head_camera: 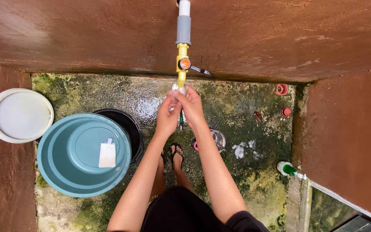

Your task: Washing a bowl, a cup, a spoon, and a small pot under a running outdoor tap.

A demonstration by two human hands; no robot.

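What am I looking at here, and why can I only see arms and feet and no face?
The camera sits on a person's head and looks straight down, so you see only their arms, lap and feet in sandals. Both hands are up under a yellow tap on a pipe by a reddish-brown wall. The left hand and the right hand are pressed together around something small and thin; I cannot tell what it is. On the wet, mossy floor sits a blue basin with a small white bar in it, resting over a black bucket. A white lid lies to the left, a clear jug by the feet, and a green bottle to the right.
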